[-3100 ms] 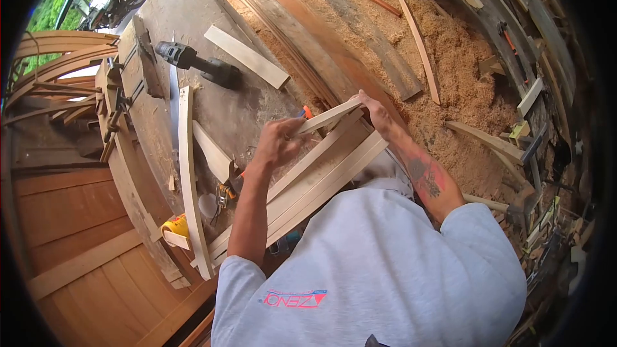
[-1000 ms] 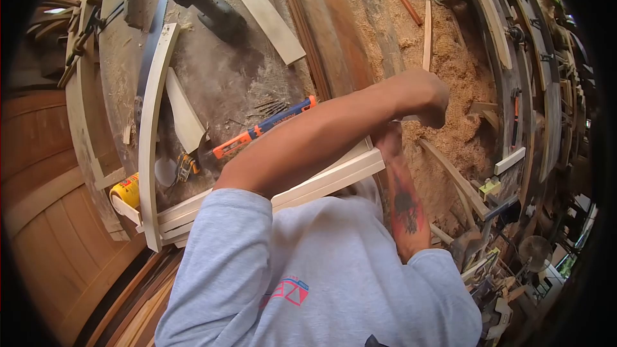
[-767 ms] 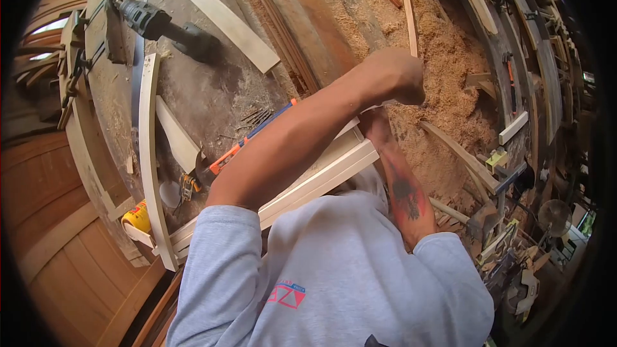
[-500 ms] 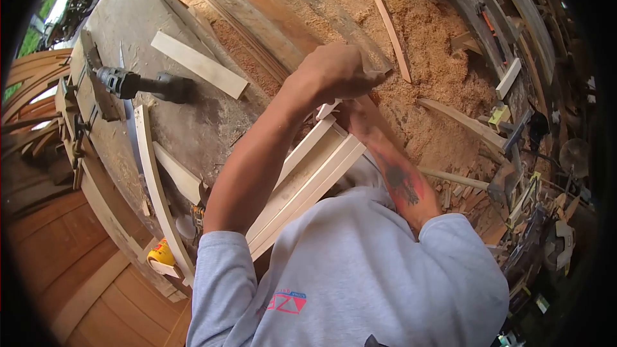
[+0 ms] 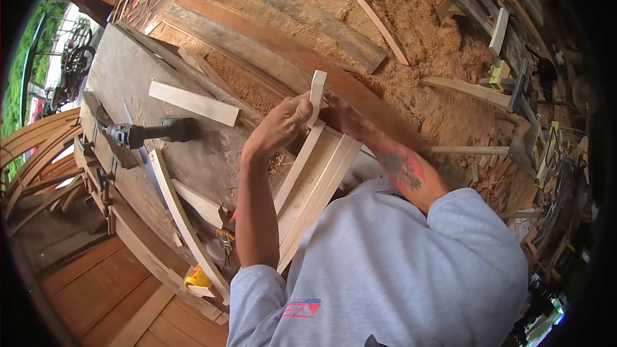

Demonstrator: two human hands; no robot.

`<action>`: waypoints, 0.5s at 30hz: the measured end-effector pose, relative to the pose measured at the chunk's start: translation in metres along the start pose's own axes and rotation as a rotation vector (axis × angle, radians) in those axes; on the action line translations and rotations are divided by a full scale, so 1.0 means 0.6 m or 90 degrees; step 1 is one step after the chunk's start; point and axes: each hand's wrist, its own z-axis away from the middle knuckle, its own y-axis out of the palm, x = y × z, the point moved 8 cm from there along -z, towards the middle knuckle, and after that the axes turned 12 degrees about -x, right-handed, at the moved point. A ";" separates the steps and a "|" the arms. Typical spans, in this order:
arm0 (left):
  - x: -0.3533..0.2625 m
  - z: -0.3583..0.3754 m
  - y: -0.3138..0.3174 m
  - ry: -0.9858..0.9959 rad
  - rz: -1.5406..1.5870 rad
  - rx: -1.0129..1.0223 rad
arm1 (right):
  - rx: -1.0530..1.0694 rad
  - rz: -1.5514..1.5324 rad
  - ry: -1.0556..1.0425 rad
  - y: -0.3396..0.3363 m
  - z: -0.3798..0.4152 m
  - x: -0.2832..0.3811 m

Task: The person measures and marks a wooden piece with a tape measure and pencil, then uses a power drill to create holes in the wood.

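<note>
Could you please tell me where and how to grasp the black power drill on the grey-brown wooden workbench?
Probably by its slim dark handle, from above: the drill lies on its side, nothing covers it, and the handle narrows between bulkier ends.

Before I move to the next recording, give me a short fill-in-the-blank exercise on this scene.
The left hand grips a short pale piece of ____.
A tattoo shows on the ____ forearm.
The small container at lower left is mostly ____ in colour.
Missing words: wood; right; yellow.
</note>
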 end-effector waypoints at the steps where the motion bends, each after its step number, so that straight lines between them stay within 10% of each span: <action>1: 0.053 0.004 0.008 0.000 -0.004 0.005 | -0.022 0.008 -0.018 -0.001 0.001 0.004; 15: 0.170 0.043 0.049 0.113 -0.128 -0.393 | -0.048 0.053 -0.052 -0.022 -0.009 -0.001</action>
